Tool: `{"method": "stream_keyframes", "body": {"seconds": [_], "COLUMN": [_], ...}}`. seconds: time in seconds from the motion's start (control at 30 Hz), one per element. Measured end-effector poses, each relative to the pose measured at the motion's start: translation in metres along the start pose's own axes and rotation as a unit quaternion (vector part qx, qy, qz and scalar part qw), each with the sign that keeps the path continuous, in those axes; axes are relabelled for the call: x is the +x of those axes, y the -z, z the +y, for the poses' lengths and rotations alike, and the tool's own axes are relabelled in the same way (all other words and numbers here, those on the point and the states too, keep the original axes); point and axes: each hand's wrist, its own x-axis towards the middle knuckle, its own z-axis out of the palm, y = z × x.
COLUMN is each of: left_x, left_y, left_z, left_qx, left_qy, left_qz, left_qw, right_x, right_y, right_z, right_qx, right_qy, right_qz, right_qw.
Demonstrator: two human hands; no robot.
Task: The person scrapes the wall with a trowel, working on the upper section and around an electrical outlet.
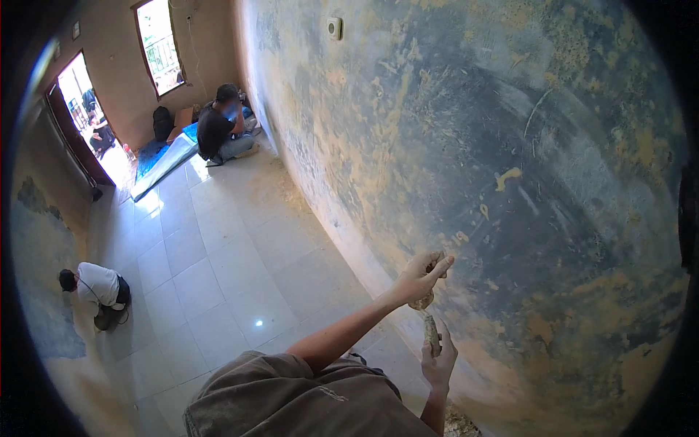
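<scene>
A patchy grey and yellowish plaster wall (393, 153) rises close on the right. Before it, my right hand (439, 360) grips the pale, dusty handle (431, 334) of a small hand tool, whose exact kind I cannot tell. The tool's rounded, crusted end (422, 300) lies just under my left hand (426, 276). My left hand has its fingers bent and its thumb pointing towards the wall; whether something small is pinched in them is not plain. Dust coats the fingers of both hands.
A person in a dark shirt (215, 131) sits by the wall's far end, near a folded blue sheet (164, 164). Another person in a white shirt (101, 284) crouches at the left wall. Pale tiles (218, 273) cover the floor. Rubble (458, 423) lies at the wall's foot, and a socket (335, 28) sits higher up.
</scene>
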Motion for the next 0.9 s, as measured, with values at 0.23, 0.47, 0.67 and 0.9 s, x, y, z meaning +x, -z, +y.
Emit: {"method": "stream_keyframes", "body": {"seconds": [0.23, 0.47, 0.67, 0.9], "left_x": [-0.004, -0.008, -0.011, -0.013], "left_y": [0.006, 0.011, 0.01, 0.009], "left_z": [0.0, -0.007, -0.01, -0.013], "left_qx": [-0.008, -0.013, -0.027, -0.018], "left_qy": [0.007, -0.005, -0.012, -0.006], "left_qz": [0.011, 0.02, 0.009, 0.016], "left_qw": [1.0, 1.0, 1.0, 1.0], "right_x": [-0.004, -0.008, -0.013, -0.017], "right_y": [-0.005, -0.004, -0.004, -0.006], "right_z": [0.001, -0.003, 0.002, 0.002], "right_qx": [0.001, 0.036, 0.028, 0.04], "right_qy": [-0.024, -0.013, -0.009, -0.011], "right_qz": [0.039, 0.072, 0.082, 0.082], "right_qw": [0.999, 0.997, 0.996, 0.996]}}
